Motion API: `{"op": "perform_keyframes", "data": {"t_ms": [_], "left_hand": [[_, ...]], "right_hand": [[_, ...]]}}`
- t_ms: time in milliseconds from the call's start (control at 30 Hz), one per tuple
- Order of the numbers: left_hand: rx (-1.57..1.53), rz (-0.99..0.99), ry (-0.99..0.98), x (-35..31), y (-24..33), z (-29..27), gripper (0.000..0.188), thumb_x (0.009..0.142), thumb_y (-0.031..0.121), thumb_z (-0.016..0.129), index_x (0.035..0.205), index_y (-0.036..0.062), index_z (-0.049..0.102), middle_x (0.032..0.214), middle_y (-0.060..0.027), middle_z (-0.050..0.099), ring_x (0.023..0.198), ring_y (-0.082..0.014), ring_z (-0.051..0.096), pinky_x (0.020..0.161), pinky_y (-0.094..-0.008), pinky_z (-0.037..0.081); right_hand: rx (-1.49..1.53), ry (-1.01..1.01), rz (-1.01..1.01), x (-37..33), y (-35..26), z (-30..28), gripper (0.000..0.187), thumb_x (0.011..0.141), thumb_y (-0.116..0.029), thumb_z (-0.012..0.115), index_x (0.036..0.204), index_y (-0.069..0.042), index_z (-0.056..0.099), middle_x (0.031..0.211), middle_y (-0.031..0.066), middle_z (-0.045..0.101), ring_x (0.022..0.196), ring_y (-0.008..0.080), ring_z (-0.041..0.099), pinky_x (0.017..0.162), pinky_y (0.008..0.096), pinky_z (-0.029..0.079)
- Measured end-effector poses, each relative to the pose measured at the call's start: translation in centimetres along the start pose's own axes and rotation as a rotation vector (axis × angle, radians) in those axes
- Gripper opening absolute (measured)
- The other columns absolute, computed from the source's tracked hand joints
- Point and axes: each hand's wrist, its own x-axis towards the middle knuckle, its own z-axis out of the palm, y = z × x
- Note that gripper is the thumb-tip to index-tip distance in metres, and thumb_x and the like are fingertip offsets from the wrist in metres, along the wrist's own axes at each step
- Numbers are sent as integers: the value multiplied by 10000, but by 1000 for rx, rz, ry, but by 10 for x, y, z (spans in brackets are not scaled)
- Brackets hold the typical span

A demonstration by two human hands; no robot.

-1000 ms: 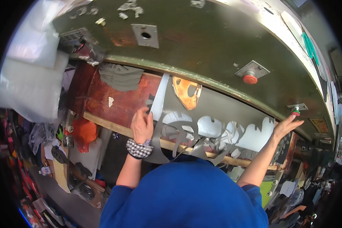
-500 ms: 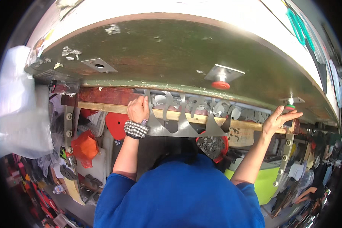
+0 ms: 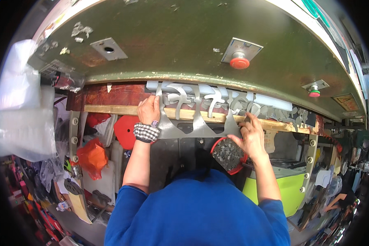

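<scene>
A grey sheet point(image 3: 199, 128) with curved cut-outs hangs over the wooden front rail point(image 3: 123, 109) of the machine. My left hand point(image 3: 149, 110) is closed on the sheet's left end. At its right end is my right hand point(image 3: 253, 139), thumb and fingers apart. Whether the right fingertips touch the sheet, I cannot tell. Behind the rail, loose grey cut pieces point(image 3: 270, 112) lie along a white board point(image 3: 281, 103), partly under the sheet's strips. Below my right hand stands a red bucket point(image 3: 214, 146) holding many small grey scraps.
The green machine body point(image 3: 172, 45) overhangs the work, with a red push button point(image 3: 239, 62) and a green one point(image 3: 314, 93). A yellow-green bin point(image 3: 281, 192) stands at the right, an orange bag point(image 3: 92, 158) at the left. Far right, another person's arm point(image 3: 336, 201) shows.
My right hand has moved from beside the green button, left and down to the sheet's right end. My left hand keeps its hold. The view has shifted slightly.
</scene>
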Motion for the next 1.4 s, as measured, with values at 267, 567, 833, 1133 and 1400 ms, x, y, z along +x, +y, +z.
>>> {"op": "perform_keyframes", "data": {"t_ms": [267, 567, 833, 1133, 1400], "left_hand": [[-192, 142, -9, -73, -5, -41, 162, 892, 90, 531, 752, 11, 509, 732, -185, 517, 718, -388, 493, 668, -453, 390], [-87, -69, 109, -65, 24, -89, 274, 873, 133, 600, 1130, 38, 595, 806, -139, 599, 806, -322, 577, 734, -426, 462], [24, -17, -64, -110, 35, -90, 277, 830, 100, 605, 1103, 60, 628, 823, -103, 539, 803, -290, 543, 716, -416, 434], [-346, -185, -136, -79, 70, -93, 233, 945, 227, 502, 950, 30, 627, 820, -175, 652, 762, -358, 623, 690, -441, 483], [-38, -46, -75, -97, 41, -81, 233, 890, 168, 573, 708, 23, 564, 680, -188, 586, 661, -379, 578, 608, -452, 467]], "right_hand": [[145, -173, 105, -64, -63, -21, 473, 609, -472, 802, 641, -28, 642, 688, 122, 635, 727, 289, 615, 681, 386, 500], [380, 112, 355, 73, -112, 57, 926, 647, -350, 832, 1384, -13, 384, 1334, 228, 468, 1272, 374, 416, 1074, 478, 335], [548, 171, 326, 49, -197, 92, 999, 575, -146, 851, 1418, -54, 323, 1339, 311, 356, 1303, 457, 303, 1067, 497, 317], [1610, 93, 530, 16, -170, 48, 983, 672, 77, 751, 1476, -56, 202, 1306, 184, 485, 1163, 245, 535, 967, 341, 454], [2086, 300, 677, 6, -135, 31, 848, 742, 16, 668, 1462, -64, 227, 1200, 195, 575, 1077, 246, 577, 936, 329, 458]]}}
